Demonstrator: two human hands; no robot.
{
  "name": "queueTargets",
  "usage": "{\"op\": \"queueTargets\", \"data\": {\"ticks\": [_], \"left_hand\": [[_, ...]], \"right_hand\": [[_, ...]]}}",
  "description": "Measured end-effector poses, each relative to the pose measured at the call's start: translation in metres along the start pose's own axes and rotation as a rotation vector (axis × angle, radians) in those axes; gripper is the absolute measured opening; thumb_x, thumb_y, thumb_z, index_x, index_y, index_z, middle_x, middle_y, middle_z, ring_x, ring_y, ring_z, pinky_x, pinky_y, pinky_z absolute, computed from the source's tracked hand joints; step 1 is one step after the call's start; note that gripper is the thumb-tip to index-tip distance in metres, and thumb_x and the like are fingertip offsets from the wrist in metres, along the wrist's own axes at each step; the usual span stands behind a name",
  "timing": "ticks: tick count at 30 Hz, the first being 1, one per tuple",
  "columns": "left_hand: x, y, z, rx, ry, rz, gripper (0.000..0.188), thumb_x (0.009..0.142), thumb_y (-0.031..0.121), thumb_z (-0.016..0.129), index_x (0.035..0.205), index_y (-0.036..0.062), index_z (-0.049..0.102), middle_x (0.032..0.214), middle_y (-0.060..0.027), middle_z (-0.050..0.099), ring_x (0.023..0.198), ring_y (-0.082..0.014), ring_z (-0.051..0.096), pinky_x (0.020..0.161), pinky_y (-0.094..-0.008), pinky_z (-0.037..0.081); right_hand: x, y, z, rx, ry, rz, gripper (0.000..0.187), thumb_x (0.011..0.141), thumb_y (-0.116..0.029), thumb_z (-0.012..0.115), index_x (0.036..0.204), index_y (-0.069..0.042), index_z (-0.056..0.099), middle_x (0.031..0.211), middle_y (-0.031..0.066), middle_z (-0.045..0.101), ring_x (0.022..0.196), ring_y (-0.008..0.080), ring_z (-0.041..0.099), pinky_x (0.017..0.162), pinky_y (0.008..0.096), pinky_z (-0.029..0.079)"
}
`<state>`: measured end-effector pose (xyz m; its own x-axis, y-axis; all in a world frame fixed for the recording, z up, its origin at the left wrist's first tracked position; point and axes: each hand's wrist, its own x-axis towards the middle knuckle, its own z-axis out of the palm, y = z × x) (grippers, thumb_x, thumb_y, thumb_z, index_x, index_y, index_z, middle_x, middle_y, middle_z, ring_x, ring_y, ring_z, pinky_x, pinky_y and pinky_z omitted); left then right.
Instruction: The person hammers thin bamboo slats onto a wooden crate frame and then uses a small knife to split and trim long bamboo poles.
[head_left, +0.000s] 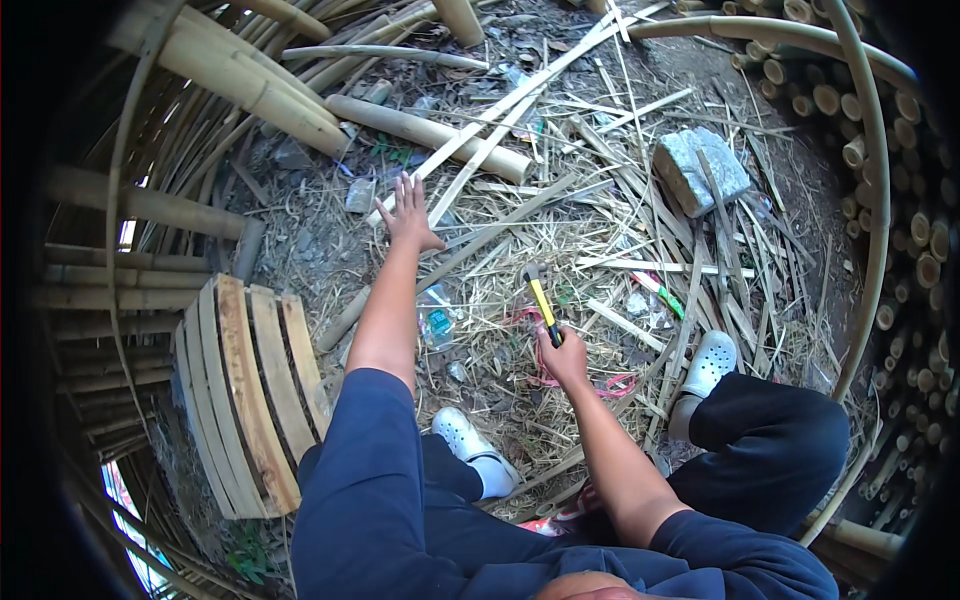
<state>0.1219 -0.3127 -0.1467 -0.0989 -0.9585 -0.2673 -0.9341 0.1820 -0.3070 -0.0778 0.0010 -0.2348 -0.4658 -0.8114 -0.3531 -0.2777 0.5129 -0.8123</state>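
Observation:
In my right hand (562, 352) is a hammer (542, 302) with a yellow and black handle, its metal head pointing away from me. My left hand (408, 215) reaches forward with the fingers spread, over the near ends of two long pale bamboo strips (478, 138). Whether the palm touches a strip I cannot tell. Beyond that hand, a thick cut bamboo pole (430, 132) lies on the ground, with the strips crossing over it. Pink string (600, 386) lies loosely on the ground beside my right wrist.
A slatted wooden crate (255, 390) stands at left. To the right lie a grey stone block (700, 172) and a green-and-white object (660, 293). Bamboo scraps litter the ground. Stacked bamboo poles (905, 215) line the right side, behind a curved pole (878, 190).

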Motion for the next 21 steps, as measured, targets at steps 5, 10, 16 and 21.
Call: {"op": "queueTargets", "data": {"ticks": [5,10,16,21], "left_hand": [[0.046,0.013,0.018,-0.024,-0.147,-0.150,0.168,0.048,0.062,0.093,0.159,0.0145,-0.025,0.170,-0.0135,-0.015,0.158,-0.0281,-0.011,0.118,-0.0739,0.004],[0.069,0.026,0.031,-0.144,-0.151,-0.175,0.154,0.057,0.047,0.093,0.162,0.0139,-0.015,0.166,-0.0155,0.022,0.153,-0.0298,0.024,0.117,-0.0701,0.023],[0.060,0.006,0.065,-0.365,-0.002,0.098,0.066,0.075,0.032,0.084,0.129,0.0056,0.057,0.136,-0.0207,0.060,0.123,-0.0365,0.061,0.102,-0.0452,0.052],[0.030,0.025,0.040,-0.347,-0.019,0.080,0.042,0.087,0.029,0.072,0.120,0.0054,0.061,0.113,-0.0229,0.071,0.108,-0.0416,0.068,0.095,-0.0500,0.053]], "right_hand": [[0.024,0.004,-0.016,-0.014,-0.015,0.066,0.052,0.087,-0.047,0.074,0.100,0.003,0.071,0.078,0.0223,0.071,0.077,0.0383,0.072,0.071,0.0455,0.054],[0.044,0.015,-0.026,0.056,0.035,0.145,0.051,0.086,-0.046,0.074,0.093,0.004,0.069,0.073,0.0178,0.068,0.070,0.0310,0.069,0.069,0.0424,0.053],[0.051,0.005,-0.025,0.125,0.076,0.198,0.054,0.086,-0.047,0.074,0.092,0.006,0.067,0.073,0.0171,0.065,0.069,0.0290,0.064,0.067,0.0421,0.050],[0.053,-0.001,-0.028,0.157,0.115,0.206,0.052,0.087,-0.047,0.072,0.089,0.004,0.066,0.075,0.0187,0.067,0.071,0.0329,0.066,0.071,0.0432,0.052]]}}
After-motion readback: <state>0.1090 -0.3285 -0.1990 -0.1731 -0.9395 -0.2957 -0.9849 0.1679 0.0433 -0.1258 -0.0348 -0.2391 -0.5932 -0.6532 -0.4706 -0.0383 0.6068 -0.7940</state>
